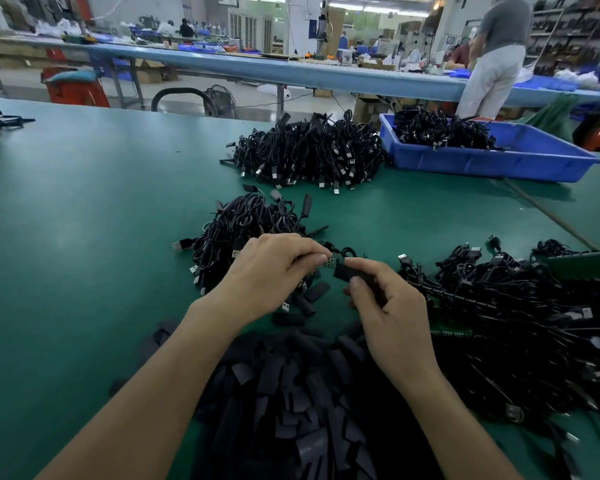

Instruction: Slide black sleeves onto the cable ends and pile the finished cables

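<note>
My left hand [274, 271] pinches the end of a black cable, where a small circuit board [328, 263] pokes out from my fingertips. My right hand [385, 306] pinches a black sleeve [347, 271] just right of that board, its open end facing the board. Below my wrists lies a heap of loose black sleeves [291, 393]. A small pile of cables [246, 223] sits just beyond my left hand. A tangle of cables [520, 313] spreads out to the right of my right hand.
A bigger cable pile [309, 150] lies further back on the green table [84, 237]. A blue bin [499, 164] with more cables stands at the back right. A person [496, 53] stands beyond it by a long blue bench.
</note>
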Motion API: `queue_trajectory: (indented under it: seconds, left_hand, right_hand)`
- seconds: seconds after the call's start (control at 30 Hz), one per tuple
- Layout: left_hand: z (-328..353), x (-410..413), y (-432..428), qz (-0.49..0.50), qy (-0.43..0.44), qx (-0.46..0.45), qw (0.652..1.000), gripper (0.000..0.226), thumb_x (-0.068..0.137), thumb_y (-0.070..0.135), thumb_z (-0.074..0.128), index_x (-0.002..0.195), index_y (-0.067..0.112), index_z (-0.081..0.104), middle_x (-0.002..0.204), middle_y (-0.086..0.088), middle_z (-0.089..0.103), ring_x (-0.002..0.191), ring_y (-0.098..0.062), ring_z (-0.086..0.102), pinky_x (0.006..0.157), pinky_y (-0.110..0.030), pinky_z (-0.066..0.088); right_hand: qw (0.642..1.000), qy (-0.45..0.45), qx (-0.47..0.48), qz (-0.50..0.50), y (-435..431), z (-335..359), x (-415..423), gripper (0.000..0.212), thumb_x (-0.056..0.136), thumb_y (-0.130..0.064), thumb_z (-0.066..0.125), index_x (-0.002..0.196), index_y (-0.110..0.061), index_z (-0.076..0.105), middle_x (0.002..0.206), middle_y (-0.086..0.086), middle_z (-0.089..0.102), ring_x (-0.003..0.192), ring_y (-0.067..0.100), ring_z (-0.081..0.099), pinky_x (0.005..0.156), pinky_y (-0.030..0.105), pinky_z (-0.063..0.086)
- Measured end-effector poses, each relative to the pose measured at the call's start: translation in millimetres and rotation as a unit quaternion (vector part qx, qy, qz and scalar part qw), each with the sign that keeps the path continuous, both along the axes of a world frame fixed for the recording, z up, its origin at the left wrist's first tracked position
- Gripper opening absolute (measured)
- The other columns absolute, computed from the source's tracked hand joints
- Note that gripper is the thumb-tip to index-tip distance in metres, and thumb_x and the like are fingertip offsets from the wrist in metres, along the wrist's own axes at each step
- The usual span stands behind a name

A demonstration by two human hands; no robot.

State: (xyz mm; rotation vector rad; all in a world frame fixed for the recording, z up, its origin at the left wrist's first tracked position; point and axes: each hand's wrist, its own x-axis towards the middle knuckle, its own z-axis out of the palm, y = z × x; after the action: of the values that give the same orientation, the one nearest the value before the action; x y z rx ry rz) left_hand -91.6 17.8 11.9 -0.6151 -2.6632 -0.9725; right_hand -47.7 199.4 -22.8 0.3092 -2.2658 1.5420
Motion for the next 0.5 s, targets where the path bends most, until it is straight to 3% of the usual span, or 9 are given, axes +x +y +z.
queue_trajectory:
  seconds: [0.07,0.13,0.27,0.4,0.5]
  left_hand:
    - [-2.3,-1.8,-0.9,-0.013,-0.017,0.010,1.000,0.022,0.100,0.030,0.057,0.115,0.028,0.074,0.083,0.030,0.061,0.086,0.006,0.060,0.086,-0.030,0.052]
    - [-4.2,-3.3,-1.6,-0.020,-0.029,0.027,0.999,0.021,0.100,0.028,0.058,0.113,0.027,0.075,0.075,0.031,0.061,0.079,0.010,0.060,0.078,-0.024,0.050]
    - [-3.4,-3.3,-2.0,-0.025,-0.040,0.067,0.997,0.022,0.100,0.029,0.058,0.113,0.025,0.075,0.073,0.021,0.066,0.073,0.005,0.062,0.069,-0.017,0.046]
    - [-2.0,-1.1,-0.8,-0.047,-0.048,0.110,0.992,0.020,0.099,0.026,0.060,0.111,0.022,0.076,0.071,0.012,0.068,0.058,0.001,0.057,0.061,-0.016,0.046]
    - [-1.7,0.8,2.6,-0.058,-0.051,0.120,0.990,0.019,0.099,0.023,0.061,0.110,0.021,0.076,0.073,0.008,0.070,0.061,-0.012,0.061,0.061,-0.029,0.052]
  right_hand:
    - [1.000,0.003,0.001,-0.007,1.7,-1.2,-0.2,0.025,0.092,-0.013,0.070,0.108,-0.032,0.070,0.084,-0.020,0.071,0.082,0.002,0.067,0.068,0.013,0.050]
    - [1.000,-0.002,0.005,-0.007,2.6,-2.5,-1.1,0.025,0.087,-0.015,0.076,0.109,-0.026,0.072,0.093,-0.024,0.070,0.091,-0.009,0.066,0.077,0.004,0.046]
    - [0.999,0.038,0.025,-0.024,1.0,-4.8,0.8,0.025,0.085,-0.019,0.077,0.110,-0.022,0.074,0.093,-0.028,0.067,0.089,-0.013,0.065,0.077,0.001,0.045]
    - [0.994,0.091,-0.010,-0.053,-0.9,-5.2,4.8,0.029,0.086,-0.036,0.065,0.111,-0.022,0.072,0.079,-0.020,0.070,0.072,-0.001,0.069,0.068,0.008,0.050]
    - [0.992,0.100,-0.042,-0.067,0.1,-5.7,5.5,0.025,0.088,-0.036,0.064,0.110,-0.025,0.070,0.071,-0.016,0.071,0.065,0.001,0.068,0.063,0.009,0.050]
